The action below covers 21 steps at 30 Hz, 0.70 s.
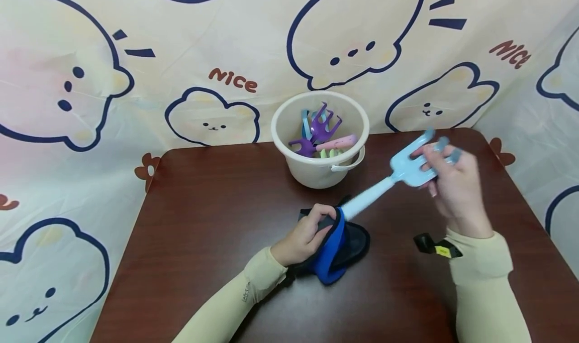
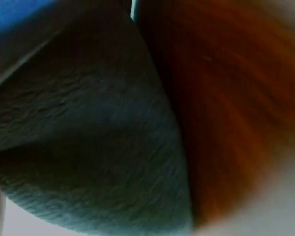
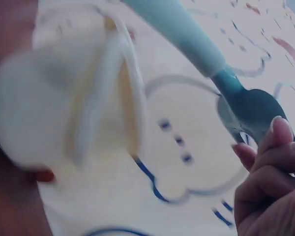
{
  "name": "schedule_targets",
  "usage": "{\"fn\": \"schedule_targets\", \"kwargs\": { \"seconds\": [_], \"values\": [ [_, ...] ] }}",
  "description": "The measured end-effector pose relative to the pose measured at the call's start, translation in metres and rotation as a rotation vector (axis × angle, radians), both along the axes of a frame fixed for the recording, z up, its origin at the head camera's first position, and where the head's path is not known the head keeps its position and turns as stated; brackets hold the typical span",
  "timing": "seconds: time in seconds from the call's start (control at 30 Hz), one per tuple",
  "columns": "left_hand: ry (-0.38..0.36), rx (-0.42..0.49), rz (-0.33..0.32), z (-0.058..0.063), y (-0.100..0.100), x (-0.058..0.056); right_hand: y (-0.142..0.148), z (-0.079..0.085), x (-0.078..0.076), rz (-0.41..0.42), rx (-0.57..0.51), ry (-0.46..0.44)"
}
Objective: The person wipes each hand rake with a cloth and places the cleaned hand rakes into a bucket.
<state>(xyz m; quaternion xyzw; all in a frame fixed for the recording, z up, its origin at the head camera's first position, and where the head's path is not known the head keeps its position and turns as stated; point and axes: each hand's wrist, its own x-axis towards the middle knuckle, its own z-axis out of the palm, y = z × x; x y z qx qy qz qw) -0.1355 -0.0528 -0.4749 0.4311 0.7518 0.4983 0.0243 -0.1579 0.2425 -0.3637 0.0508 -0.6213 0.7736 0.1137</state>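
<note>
In the head view my left hand (image 1: 298, 240) grips the edge of a soft blue and black fabric piece (image 1: 332, 252), its exact kind unclear, low over the table. The left wrist view is mostly filled by its dark, textured cloth (image 2: 98, 128). My right hand (image 1: 459, 192) holds a light blue toy garden fork (image 1: 368, 197) by its tined head, fingers among the tines. The fork slants down to the left, and its handle end meets the fabric's upper edge; whether it goes inside is hidden. From the right wrist, the fork's pale handle (image 3: 182, 37) runs away from the curled fingers (image 3: 270, 179).
Behind the hands, a white bucket (image 1: 316, 175) with a side handle holds several purple, blue, pink and green toy tools. The brown table (image 1: 203, 207) backs onto a cartoon-printed cloth (image 1: 149, 102). A black device with a yellow label (image 1: 442, 251) is at my right wrist.
</note>
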Motion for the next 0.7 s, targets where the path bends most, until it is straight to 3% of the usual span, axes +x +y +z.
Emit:
{"fn": "schedule_targets", "kwargs": {
  "seconds": [0.13, 0.2, 0.37, 0.57, 0.7],
  "values": [
    [0.034, -0.034, 0.039, -0.002, -0.009, -0.005, 0.018, 0.006, -0.001, -0.156, -0.135, 0.034],
    [0.04, -0.06, 0.063, -0.003, -0.012, -0.008, 0.021, 0.006, -0.002, -0.176, -0.16, 0.038],
    [0.002, -0.163, 0.121, -0.004, -0.019, -0.013, 0.016, 0.0, -0.007, -0.145, -0.143, 0.029],
    [-0.076, -0.294, 0.12, 0.0, -0.026, -0.021, 0.012, 0.001, -0.008, -0.141, -0.156, 0.08],
    [-0.082, -0.36, 0.141, 0.001, -0.029, -0.027, 0.004, 0.009, -0.023, -0.092, -0.143, 0.11]
  ]
}}
